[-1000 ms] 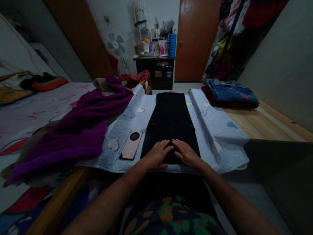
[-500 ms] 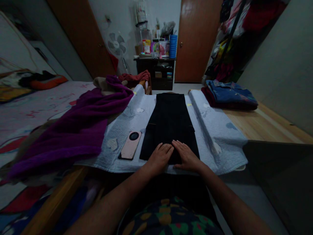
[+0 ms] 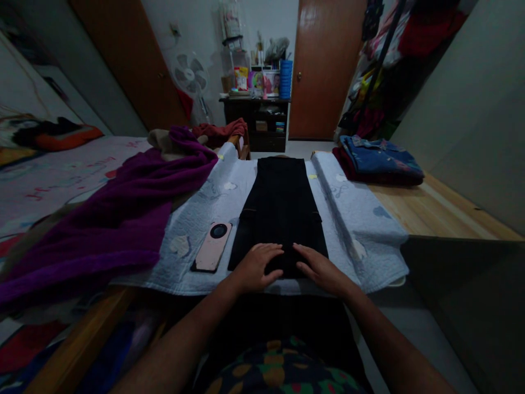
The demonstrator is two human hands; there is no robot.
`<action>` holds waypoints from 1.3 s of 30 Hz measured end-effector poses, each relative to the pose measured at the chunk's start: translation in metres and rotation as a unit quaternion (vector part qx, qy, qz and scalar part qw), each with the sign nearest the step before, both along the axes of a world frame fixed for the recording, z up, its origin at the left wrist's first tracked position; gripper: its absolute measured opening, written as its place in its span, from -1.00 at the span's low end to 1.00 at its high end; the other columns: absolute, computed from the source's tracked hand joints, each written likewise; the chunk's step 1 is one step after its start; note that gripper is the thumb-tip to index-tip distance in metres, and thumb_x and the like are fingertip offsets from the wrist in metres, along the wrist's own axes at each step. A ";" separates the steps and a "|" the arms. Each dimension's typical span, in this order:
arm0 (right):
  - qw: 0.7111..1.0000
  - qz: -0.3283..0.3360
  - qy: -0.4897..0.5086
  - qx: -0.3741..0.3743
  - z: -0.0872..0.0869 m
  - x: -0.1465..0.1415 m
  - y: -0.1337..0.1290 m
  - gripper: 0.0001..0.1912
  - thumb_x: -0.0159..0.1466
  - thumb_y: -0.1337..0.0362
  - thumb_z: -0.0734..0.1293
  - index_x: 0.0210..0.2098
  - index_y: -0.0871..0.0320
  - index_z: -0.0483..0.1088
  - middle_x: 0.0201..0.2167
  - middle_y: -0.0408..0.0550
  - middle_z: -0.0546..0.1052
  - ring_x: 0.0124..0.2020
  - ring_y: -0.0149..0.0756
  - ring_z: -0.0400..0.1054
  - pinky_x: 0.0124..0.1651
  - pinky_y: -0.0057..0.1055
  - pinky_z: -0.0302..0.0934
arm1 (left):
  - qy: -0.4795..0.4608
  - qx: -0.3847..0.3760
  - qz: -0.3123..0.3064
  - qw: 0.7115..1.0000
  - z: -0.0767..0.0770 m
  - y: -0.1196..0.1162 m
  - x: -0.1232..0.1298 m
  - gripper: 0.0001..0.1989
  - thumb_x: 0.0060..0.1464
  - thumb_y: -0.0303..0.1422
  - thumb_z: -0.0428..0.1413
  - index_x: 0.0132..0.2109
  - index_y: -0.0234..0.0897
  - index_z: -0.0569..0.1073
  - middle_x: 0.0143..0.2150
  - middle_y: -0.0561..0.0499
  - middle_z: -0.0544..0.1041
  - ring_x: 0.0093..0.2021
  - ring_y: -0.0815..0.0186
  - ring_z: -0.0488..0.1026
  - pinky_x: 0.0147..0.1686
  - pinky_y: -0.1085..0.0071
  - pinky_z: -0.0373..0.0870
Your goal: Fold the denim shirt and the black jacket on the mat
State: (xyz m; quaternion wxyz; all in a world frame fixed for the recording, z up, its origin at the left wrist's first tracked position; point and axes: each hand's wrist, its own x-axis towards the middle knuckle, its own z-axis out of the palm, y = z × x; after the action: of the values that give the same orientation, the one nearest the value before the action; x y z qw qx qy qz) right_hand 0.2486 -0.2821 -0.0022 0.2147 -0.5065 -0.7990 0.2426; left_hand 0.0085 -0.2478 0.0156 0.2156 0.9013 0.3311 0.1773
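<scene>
A black folded garment (image 3: 283, 202) lies lengthwise on a pale blue quilted cloth (image 3: 353, 213). My left hand (image 3: 259, 266) rests on the garment's near left part, thumb apart from the fingers, holding nothing. On the near right part lies my right hand (image 3: 318, 266), its fingers stretched inward and thumb apart, also holding nothing. Between the two hands is a strip of black fabric. Left of the garment, a pink phone (image 3: 211, 249) with a round dark camera ring lies on the cloth.
A purple cloth (image 3: 123, 213) drapes over the bed side at left. Folded blue and dark red clothes (image 3: 377, 158) sit on the wooden surface (image 3: 426, 210) at right. Farther back stand a fan (image 3: 191, 74) and a dark cabinet (image 3: 254, 123).
My hands have moved apart from each other, and my left thumb now shows spread from its fingers. The whole view has shifted a little, with things now slightly farther left.
</scene>
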 end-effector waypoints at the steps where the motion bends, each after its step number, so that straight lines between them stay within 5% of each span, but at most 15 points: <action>1: 1.000 -0.025 0.015 -0.001 0.003 -0.001 0.003 -0.56 0.34 0.19 0.13 0.17 0.13 0.26 0.12 0.08 0.40 0.14 -0.17 0.28 0.19 -0.14 0.16 | -0.006 -0.001 0.006 1.000 0.005 0.004 0.002 -0.58 0.13 -0.26 0.05 0.13 -0.22 0.34 0.16 -0.12 0.41 0.17 0.16 0.30 0.20 0.11 0.15; 5: 0.995 -0.067 0.035 0.059 0.000 -0.014 0.011 -0.64 0.28 0.23 0.20 0.05 0.14 0.34 0.01 0.08 0.46 0.07 -0.15 0.32 0.15 -0.13 0.19 | -0.009 0.022 -0.006 1.000 0.011 0.019 0.010 -0.51 0.03 -0.35 0.11 0.15 -0.19 0.33 0.22 -0.09 0.33 0.25 0.14 0.19 0.22 0.11 0.11; 12: 0.996 -0.044 0.019 0.080 -0.029 -0.022 0.005 -0.41 0.11 0.24 0.33 0.14 0.15 0.21 0.10 0.15 0.36 0.16 -0.05 0.20 0.22 0.00 0.06 | 0.024 0.030 0.014 0.999 -0.016 0.018 0.008 -0.24 -0.08 -0.62 0.00 0.30 -0.14 0.11 0.31 -0.05 0.22 0.29 0.24 0.12 0.22 0.16 0.11; 22: 0.993 -0.078 0.046 0.079 -0.028 -0.024 0.003 -0.44 0.10 0.36 0.21 0.12 0.18 0.25 0.08 0.12 0.38 0.14 -0.12 0.22 0.23 -0.06 0.06 | -0.020 0.057 0.050 0.997 -0.002 0.012 0.004 -0.39 -0.05 -0.61 -0.05 0.17 -0.15 0.33 0.17 -0.01 0.40 0.16 0.22 0.28 0.14 0.16 0.16; 27: 0.990 -0.078 0.108 0.040 -0.018 -0.018 0.004 -0.50 0.12 0.26 0.27 0.07 0.18 0.30 0.05 0.10 0.42 0.09 -0.08 0.27 0.17 -0.09 0.13 | 0.004 0.030 0.027 0.999 -0.002 0.005 0.006 -0.52 0.05 -0.34 0.11 0.15 -0.19 0.34 0.19 -0.05 0.38 0.18 0.17 0.26 0.17 0.14 0.13; 32: 0.971 -0.157 0.175 0.031 -0.003 -0.017 0.019 -0.73 0.26 0.29 0.13 -0.15 0.10 0.40 -0.19 -0.04 0.51 -0.11 -0.21 0.39 0.00 -0.24 0.26 | 0.019 0.017 0.060 0.998 0.008 0.026 0.020 -0.70 0.26 -0.37 -0.11 0.03 -0.16 0.44 -0.05 0.02 0.55 -0.05 0.29 0.45 0.00 0.28 0.29; 35: 0.976 -0.164 0.114 0.086 -0.012 -0.026 0.023 -0.73 0.25 0.30 0.15 -0.11 0.13 0.37 -0.15 0.04 0.48 -0.08 -0.16 0.36 0.03 -0.19 0.24 | 0.032 0.043 0.070 0.996 0.003 0.041 0.032 -0.66 0.21 -0.42 -0.04 0.09 -0.14 0.40 -0.03 0.01 0.53 -0.04 0.26 0.43 0.02 0.26 0.28; 39: 0.980 -0.137 -0.048 0.133 -0.033 -0.034 0.017 -0.58 0.25 0.25 0.20 0.07 0.27 0.27 0.07 0.24 0.38 0.14 -0.03 0.21 0.19 -0.05 0.09 | 0.069 0.044 0.053 0.995 -0.013 0.052 0.039 -0.63 0.20 -0.40 -0.05 0.13 -0.10 0.39 0.24 0.02 0.32 0.26 0.19 0.15 0.24 0.10 0.01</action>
State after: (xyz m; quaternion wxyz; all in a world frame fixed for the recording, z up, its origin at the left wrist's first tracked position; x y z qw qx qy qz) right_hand 0.2149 -0.2653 -0.0351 0.2726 -0.5895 -0.7563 0.0780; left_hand 0.0470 -0.1960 0.0024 0.1425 0.9014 0.3838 0.1408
